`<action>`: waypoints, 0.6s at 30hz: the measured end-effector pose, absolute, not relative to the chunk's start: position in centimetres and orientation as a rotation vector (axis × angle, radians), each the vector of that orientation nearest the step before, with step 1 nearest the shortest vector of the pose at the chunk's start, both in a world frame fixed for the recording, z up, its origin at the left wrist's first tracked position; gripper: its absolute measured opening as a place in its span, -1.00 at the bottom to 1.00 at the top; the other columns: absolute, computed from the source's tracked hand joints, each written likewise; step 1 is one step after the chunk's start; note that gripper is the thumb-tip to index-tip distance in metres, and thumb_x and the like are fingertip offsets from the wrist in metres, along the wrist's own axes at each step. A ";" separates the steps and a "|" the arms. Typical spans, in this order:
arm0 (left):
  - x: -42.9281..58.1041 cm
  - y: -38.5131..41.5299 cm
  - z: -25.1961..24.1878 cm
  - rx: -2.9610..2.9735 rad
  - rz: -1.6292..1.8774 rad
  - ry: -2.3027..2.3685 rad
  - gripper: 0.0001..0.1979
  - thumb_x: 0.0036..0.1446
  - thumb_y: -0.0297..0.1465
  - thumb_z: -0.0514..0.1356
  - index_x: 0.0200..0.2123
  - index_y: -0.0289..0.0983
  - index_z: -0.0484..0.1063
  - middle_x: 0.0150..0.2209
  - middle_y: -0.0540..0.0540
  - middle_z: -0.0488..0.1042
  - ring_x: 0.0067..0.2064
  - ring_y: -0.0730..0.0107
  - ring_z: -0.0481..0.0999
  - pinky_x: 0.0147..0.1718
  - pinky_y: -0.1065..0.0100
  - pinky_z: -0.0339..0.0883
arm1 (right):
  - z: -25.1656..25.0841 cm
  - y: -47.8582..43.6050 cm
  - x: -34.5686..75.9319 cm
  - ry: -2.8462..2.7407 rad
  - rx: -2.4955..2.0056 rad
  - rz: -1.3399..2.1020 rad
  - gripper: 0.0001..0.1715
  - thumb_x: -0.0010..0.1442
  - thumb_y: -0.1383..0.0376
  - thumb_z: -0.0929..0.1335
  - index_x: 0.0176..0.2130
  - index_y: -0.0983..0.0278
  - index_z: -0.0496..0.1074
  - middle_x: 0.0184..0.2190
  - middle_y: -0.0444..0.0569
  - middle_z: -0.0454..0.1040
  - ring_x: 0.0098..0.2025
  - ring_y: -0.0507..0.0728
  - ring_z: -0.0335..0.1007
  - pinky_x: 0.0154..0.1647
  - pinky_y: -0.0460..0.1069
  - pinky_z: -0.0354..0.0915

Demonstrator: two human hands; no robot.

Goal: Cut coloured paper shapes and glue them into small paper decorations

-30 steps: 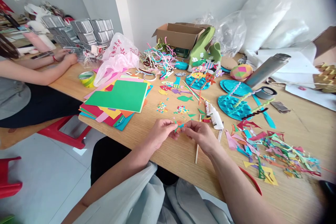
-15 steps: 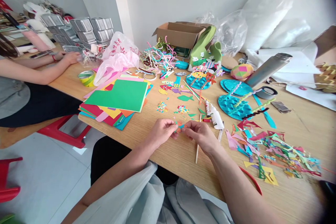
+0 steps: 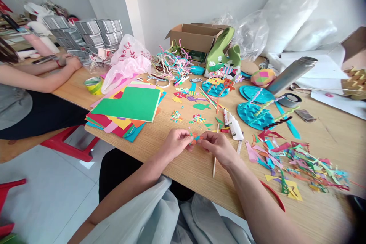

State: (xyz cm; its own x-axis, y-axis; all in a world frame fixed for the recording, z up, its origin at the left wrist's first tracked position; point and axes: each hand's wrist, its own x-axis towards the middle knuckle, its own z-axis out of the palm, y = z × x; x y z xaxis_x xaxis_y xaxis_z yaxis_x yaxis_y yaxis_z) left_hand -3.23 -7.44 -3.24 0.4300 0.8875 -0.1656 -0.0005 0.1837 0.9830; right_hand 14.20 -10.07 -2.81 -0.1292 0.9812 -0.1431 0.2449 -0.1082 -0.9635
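Between my hands is a small orange paper cutout (image 3: 195,139) with bits of green and blue on it; its full outline is hidden by my fingers. My left hand (image 3: 179,142) pinches its left side, fingers closed. My right hand (image 3: 217,145) is closed at its right side, fingertips pressed on a small blue paper piece (image 3: 198,137). Just beyond lie two heaps of coloured paper dots, the left heap (image 3: 175,116) and the right heap (image 3: 198,118). A green paper fish (image 3: 201,106) rests behind them. A thin wooden stick (image 3: 214,162) lies under my right wrist.
Coloured paper sheets (image 3: 128,103) are stacked at left, and paper scraps (image 3: 309,164) spread at right. A white glue bottle (image 3: 235,127) lies beyond my right hand. Blue discs (image 3: 254,116) with twisted stems stand farther back. A co-worker's hands (image 3: 71,62) rest at far left.
My hands and the orange cutout stay almost still. The co-worker's hands at far left have shifted slightly. The view has moved a little.
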 end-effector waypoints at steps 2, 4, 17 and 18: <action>-3.3 -7.4 -3.4 1.240 0.771 0.933 -0.77 0.03 -0.27 0.20 -0.54 -0.31 0.38 -0.57 0.00 0.40 -0.51 0.47 0.43 -0.47 0.43 0.33 | -2.8 -10.1 14.2 -1.438 -1.414 1.296 -0.72 0.02 0.13 0.39 -0.51 0.28 0.35 -0.62 -0.22 0.23 -0.55 -0.02 0.06 -0.54 -0.07 -0.01; -3.3 -7.4 -3.5 1.247 0.767 0.932 -0.77 0.03 -0.27 0.20 -0.53 -0.31 0.39 -0.57 0.00 0.41 -0.50 0.46 0.43 -0.47 0.43 0.32 | -2.8 -10.1 14.2 -1.444 -1.420 1.297 -0.71 0.02 0.12 0.39 -0.51 0.28 0.35 -0.62 -0.22 0.23 -0.55 -0.02 0.06 -0.54 -0.07 -0.01; -3.0 -7.6 -2.8 1.208 0.757 0.968 -0.70 -0.12 -0.21 0.33 -0.55 -0.32 0.38 -0.58 -0.01 0.43 -0.54 0.46 0.43 -0.52 0.42 0.35 | -2.5 -10.2 14.1 -1.444 -1.431 1.293 -0.73 0.01 0.14 0.39 -0.52 0.28 0.36 -0.62 -0.20 0.24 -0.55 -0.01 0.09 -0.53 -0.07 0.02; -3.0 -7.6 -2.9 1.211 0.754 0.976 -0.70 -0.13 -0.21 0.34 -0.55 -0.32 0.38 -0.59 -0.01 0.42 -0.55 0.46 0.43 -0.53 0.41 0.35 | -2.5 -10.2 14.0 -1.441 -1.431 1.295 -0.73 0.01 0.14 0.39 -0.52 0.28 0.36 -0.62 -0.21 0.24 -0.55 -0.02 0.09 -0.53 -0.07 0.02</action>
State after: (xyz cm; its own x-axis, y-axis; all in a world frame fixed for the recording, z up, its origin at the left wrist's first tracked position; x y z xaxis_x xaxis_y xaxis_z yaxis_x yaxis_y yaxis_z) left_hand -3.02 -7.58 -2.90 0.4107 0.8887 -0.2038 0.0270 0.2116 0.9770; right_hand 14.04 -10.16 -2.52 -0.1278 0.9794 -0.1566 0.2599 -0.1194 -0.9582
